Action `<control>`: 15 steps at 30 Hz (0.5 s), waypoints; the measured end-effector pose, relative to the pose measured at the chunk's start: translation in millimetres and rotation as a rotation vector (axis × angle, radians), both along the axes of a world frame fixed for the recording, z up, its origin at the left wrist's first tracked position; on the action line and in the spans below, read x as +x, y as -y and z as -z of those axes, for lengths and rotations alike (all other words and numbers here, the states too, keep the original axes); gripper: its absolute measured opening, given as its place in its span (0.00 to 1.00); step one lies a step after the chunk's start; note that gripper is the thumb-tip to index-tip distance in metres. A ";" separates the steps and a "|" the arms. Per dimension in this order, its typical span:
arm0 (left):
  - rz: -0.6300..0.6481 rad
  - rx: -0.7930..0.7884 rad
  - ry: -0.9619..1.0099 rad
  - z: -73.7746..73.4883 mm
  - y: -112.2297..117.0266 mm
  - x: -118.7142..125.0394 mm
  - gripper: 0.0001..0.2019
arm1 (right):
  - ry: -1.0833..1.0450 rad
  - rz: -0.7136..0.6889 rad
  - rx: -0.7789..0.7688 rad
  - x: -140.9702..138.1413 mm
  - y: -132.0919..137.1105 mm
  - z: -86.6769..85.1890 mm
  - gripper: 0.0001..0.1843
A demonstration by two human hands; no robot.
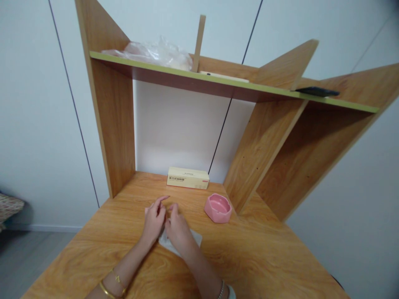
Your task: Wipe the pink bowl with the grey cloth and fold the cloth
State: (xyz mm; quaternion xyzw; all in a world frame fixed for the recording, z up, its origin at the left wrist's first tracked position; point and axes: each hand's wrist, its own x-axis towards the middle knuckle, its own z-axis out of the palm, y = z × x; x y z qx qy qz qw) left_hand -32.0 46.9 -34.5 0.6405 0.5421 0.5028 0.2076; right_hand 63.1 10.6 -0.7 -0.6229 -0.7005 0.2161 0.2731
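Observation:
My left hand (153,221) and my right hand (178,228) meet over the desk, their fingertips almost touching. The left index finger sticks out while the other fingers curl inward. On the right hand the fingers are bent into a pinch. Whatever sits between the fingertips, if anything, is too small or hidden to make out. Beneath both hands lies a flat, pale grey-white sheet (196,238), like a tissue or thin cloth; my right hand and wrist cover much of it. Just right of the hands stands a pink faceted bowl (217,209), like an ashtray.
A cream box (188,178) with printed writing stands at the back of the wooden desk (255,253). Overhead runs a shelf (230,84) bearing a clear plastic bag (156,53) and a dark flat object (318,91). Upright panels (264,149) bound the desk at left and right.

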 end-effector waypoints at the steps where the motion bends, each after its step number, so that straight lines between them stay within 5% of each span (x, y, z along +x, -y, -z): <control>1: -0.014 0.003 -0.017 -1.3 1.2 0.0 0.18 | -0.029 -0.017 -0.008 0.8 0.0 1.8 0.14; 10: 0.059 0.010 -0.379 -9.6 12.3 4.5 0.16 | 0.142 0.104 -0.042 77.2 13.1 -16.7 0.14; 15: 0.089 -0.149 -0.557 0.3 8.3 10.3 0.15 | 0.058 0.094 -0.228 110.3 32.5 1.2 0.24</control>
